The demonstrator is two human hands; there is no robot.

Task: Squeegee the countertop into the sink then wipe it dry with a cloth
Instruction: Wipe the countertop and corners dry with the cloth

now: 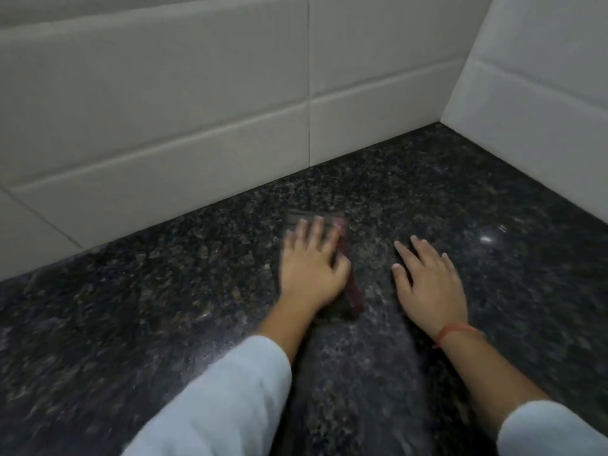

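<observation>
The work looks to be in its second half: no squeegee and no sink are in view, and a folded dark cloth [352, 289] with a reddish edge lies on the counter [164, 291], so I judge the squeegee pass is done and the drying wipe is the step in hand. The cloth sits toward the back edge of the counter, near the tiled back wall [164, 110] and left of the corner where that wall meets the side wall [543, 77]. How much is left is hard to say. The dark speckled stone shines near the right edge and a pale hazy band runs toward the front edge between the forearms, but I cannot tell whether that is moisture or only reflected light. If it is damp, the front of the counter and the back corner would be left to wipe. The left hand [312, 264] lies palm down on top of the cloth, fingers straight and slightly spread, pressing it flat to the stone rather than gripping it; its outline is blurred. The right hand [427, 281] rests just beside the cloth, apart from it, palm down on bare stone with fingers spread and holding nothing, seemingly as a brace. A red thread bracelet [454, 332] circles the right wrist. Both forearms reach in from the front edge, pale sleeves [230, 396] pushed back from the wrists.
</observation>
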